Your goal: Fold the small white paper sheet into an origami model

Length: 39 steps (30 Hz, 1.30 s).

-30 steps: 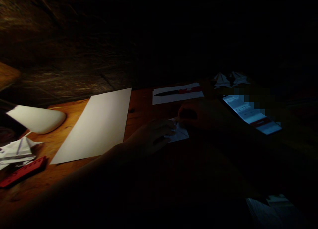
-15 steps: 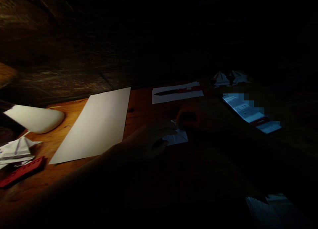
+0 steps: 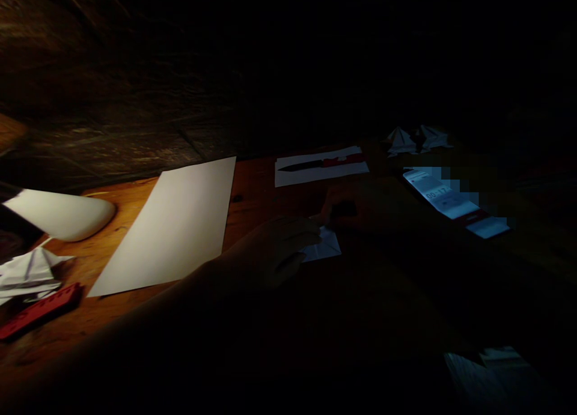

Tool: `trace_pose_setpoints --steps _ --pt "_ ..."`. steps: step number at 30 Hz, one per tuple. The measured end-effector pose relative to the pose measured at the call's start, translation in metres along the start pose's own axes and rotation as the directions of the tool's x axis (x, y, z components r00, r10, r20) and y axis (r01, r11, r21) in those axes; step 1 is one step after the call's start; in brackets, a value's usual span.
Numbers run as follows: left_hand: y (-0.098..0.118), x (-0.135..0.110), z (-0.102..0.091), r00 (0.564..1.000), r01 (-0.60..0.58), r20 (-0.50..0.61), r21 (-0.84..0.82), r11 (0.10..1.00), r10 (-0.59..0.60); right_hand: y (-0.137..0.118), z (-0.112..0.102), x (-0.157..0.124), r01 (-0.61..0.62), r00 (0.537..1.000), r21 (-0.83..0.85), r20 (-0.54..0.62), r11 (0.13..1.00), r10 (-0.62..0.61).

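Note:
A small folded piece of paper (image 3: 328,244) lies on the dark wooden table between my hands. My left hand (image 3: 279,247) holds it from the left, its fingers over the upper part and the thumb at the lower edge. Thumb and forefinger of my right hand (image 3: 349,208) are pinched at the paper's top corner, with the other fingers curled in shadow. Poor light hides most of the right hand and the exact fold. Behind them, a knife (image 3: 311,164) with a dark blade and red handle rests on a stack of cut paper (image 3: 288,180).
A large white sheet (image 3: 175,229) lies left of my hands. Further left are a white lamp head (image 3: 67,214), a folded paper figure (image 3: 33,271) and a red notched strip (image 3: 40,312). At right are a lit phone (image 3: 444,193), folded paper figures (image 3: 401,141) and papers (image 3: 487,376).
My right hand has shifted slightly left at the paper's top corner. The left fingers reach a little further over the paper. Everything else stays in place.

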<state>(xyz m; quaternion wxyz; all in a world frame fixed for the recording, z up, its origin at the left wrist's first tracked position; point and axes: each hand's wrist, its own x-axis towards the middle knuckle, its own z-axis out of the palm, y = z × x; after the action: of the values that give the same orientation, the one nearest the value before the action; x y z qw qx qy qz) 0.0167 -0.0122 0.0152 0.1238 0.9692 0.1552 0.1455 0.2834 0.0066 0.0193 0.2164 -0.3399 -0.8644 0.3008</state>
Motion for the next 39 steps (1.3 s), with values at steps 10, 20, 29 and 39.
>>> trace_pose_setpoints --steps 10,20,29,39 --pt "-0.002 -0.001 0.001 0.999 0.003 0.034 -0.014 1.0 -0.002 0.018 -0.001 0.001 0.064 0.998 0.163 -0.003 0.985 -0.064" --pt "-0.001 0.001 0.0 0.999 -0.018 0.028 -0.013 1.0 0.018 0.019 -0.007 -0.003 0.012 0.997 0.074 0.081 0.997 -0.018" --pt "-0.001 0.0 0.001 0.998 -0.016 0.053 -0.006 1.0 0.016 0.014 -0.009 -0.005 -0.019 0.991 0.086 0.137 0.996 0.007" --pt "0.001 0.002 -0.002 0.997 0.02 0.078 -0.047 0.999 -0.017 0.002 -0.01 -0.006 -0.011 0.992 -0.013 0.127 1.0 0.012"
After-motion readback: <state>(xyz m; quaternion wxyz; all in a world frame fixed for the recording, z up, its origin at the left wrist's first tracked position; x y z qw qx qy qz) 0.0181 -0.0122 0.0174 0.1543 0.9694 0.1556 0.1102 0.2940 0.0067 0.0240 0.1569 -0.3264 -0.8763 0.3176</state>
